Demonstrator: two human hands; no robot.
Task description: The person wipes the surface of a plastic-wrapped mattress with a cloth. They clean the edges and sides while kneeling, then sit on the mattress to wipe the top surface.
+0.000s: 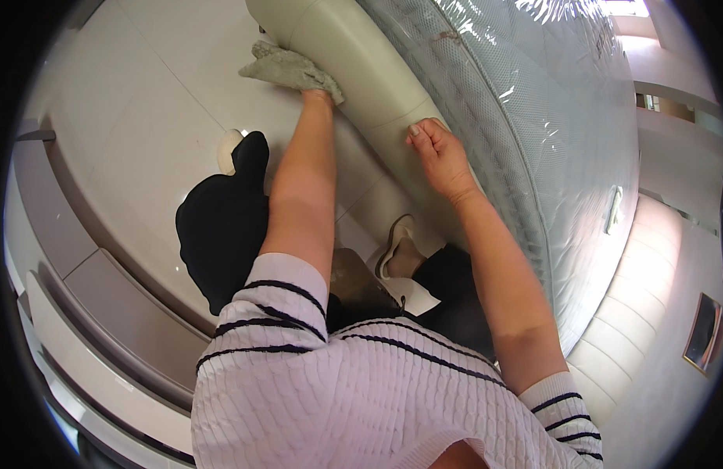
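My left hand [318,95] reaches out to the side of a padded cream bed frame [361,64], which looks like leather. A greyish-green cleaning cloth [285,67] hides nearly all of its fingers, and the cloth's edge meets the lower part of the rail. Farther back along the same rail is my right hand [440,152], curled into a loose fist at its top edge. Nothing shows inside that fist. Right beside it lies a mattress [549,135] in clear plastic wrapping.
Pale floor tiles [144,117] run along the bed's left. A long grey-and-white low cabinet [127,311] curves along the left side. My shoes [394,240] stand close to the bed frame. A tufted cream headboard [637,281] and a framed picture [702,334] are at the right.
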